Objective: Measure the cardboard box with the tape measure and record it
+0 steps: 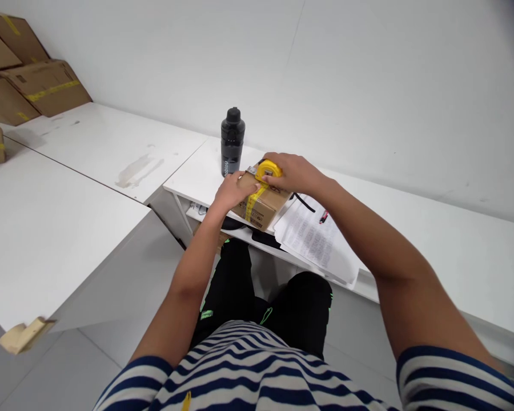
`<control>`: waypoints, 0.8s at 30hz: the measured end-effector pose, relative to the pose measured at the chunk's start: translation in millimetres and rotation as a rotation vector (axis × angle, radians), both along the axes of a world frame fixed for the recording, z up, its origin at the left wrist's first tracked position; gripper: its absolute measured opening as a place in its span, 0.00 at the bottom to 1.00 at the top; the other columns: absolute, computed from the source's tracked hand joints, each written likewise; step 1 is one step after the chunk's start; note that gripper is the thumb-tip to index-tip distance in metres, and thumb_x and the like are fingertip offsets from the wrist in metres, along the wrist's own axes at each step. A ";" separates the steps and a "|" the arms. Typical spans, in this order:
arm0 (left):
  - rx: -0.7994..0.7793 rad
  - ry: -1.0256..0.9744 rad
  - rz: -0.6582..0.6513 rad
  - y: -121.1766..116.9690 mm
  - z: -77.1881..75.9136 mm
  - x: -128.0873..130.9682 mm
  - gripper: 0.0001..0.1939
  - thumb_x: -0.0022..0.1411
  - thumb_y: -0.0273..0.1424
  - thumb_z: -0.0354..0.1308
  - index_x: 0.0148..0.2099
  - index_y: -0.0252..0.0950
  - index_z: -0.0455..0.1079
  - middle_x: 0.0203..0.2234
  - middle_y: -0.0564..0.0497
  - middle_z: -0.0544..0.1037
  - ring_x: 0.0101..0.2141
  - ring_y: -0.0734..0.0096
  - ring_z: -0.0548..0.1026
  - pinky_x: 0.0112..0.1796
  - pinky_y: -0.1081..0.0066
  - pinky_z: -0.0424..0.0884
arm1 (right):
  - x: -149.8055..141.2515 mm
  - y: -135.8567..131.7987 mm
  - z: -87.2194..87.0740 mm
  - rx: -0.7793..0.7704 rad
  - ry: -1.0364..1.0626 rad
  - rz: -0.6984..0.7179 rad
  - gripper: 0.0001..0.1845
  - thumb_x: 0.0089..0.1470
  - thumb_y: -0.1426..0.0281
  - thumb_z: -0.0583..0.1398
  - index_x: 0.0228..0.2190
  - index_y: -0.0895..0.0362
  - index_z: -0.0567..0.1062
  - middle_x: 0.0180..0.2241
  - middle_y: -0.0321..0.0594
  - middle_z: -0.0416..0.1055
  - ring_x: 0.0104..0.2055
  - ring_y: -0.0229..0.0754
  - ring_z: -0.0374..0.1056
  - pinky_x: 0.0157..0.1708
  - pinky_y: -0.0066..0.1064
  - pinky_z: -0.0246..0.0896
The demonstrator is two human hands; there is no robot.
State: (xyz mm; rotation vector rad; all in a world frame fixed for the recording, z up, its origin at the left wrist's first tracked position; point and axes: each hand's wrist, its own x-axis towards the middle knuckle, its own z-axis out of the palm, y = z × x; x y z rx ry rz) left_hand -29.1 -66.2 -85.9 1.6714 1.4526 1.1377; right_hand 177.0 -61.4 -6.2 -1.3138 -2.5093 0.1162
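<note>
A small cardboard box (270,206) with yellow tape across it sits at the front edge of the white desk. My left hand (230,192) grips its left side, with the thumb resting on the top face. My right hand (293,171) is closed round a yellow tape measure (269,169) on top of the box. A short silvery piece shows at the tape measure's left, near my left fingers. Some of the right fingers are hidden behind the tape measure.
A black bottle (232,141) stands behind the box. Printed sheets (314,237) and a red-and-black pen (324,217) lie to the right. Larger taped cartons (47,85) are stacked at the far left. A shelf (240,233) runs under the desktop, and a white wall is behind.
</note>
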 end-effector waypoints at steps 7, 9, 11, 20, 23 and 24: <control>-0.024 0.030 -0.075 -0.1 3.7 -0.8 0.29 0.51 0.42 0.69 0.54 0.37 0.74 0.48 0.43 0.76 0.50 0.50 0.75 0.51 0.57 0.71 | 73.1 -64.2 -1.6 -0.119 0.097 -0.105 0.25 0.59 0.50 0.56 0.53 0.47 0.72 0.47 0.44 0.76 0.43 0.55 0.72 0.38 0.44 0.66; -0.016 0.024 -0.090 0.0 4.4 -1.5 0.29 0.51 0.41 0.69 0.54 0.36 0.73 0.48 0.43 0.76 0.49 0.51 0.75 0.51 0.58 0.71 | 85.5 -74.7 -5.1 -0.134 0.094 -0.137 0.25 0.59 0.50 0.56 0.53 0.46 0.71 0.48 0.43 0.76 0.42 0.54 0.72 0.38 0.44 0.66; -0.013 0.008 -0.093 0.2 4.7 -2.4 0.28 0.51 0.39 0.68 0.54 0.35 0.73 0.47 0.43 0.77 0.49 0.52 0.75 0.52 0.58 0.71 | 90.7 -77.7 -8.7 -0.125 0.091 -0.154 0.25 0.59 0.50 0.56 0.54 0.47 0.71 0.49 0.43 0.76 0.43 0.54 0.73 0.39 0.44 0.67; -0.028 -0.052 -0.042 1.6 1.7 -2.1 0.28 0.50 0.36 0.69 0.53 0.35 0.73 0.46 0.43 0.77 0.51 0.51 0.75 0.53 0.57 0.71 | 60.8 -38.9 -5.5 0.002 0.187 -0.125 0.30 0.57 0.53 0.58 0.58 0.53 0.70 0.56 0.46 0.72 0.54 0.58 0.70 0.49 0.47 0.65; -0.023 -0.027 -0.043 2.0 0.6 -2.2 0.30 0.48 0.38 0.70 0.54 0.36 0.73 0.47 0.42 0.77 0.51 0.50 0.75 0.53 0.56 0.70 | 34.6 -17.4 -6.8 -0.001 0.194 -0.050 0.30 0.57 0.54 0.58 0.58 0.53 0.70 0.57 0.46 0.73 0.53 0.57 0.70 0.50 0.46 0.65; -0.020 -0.018 -0.053 2.1 0.2 -2.6 0.30 0.48 0.39 0.70 0.54 0.37 0.74 0.47 0.42 0.77 0.51 0.50 0.75 0.53 0.56 0.71 | 23.7 -9.4 -8.8 -0.004 0.189 -0.033 0.30 0.57 0.54 0.58 0.58 0.53 0.69 0.57 0.46 0.72 0.54 0.57 0.70 0.51 0.46 0.65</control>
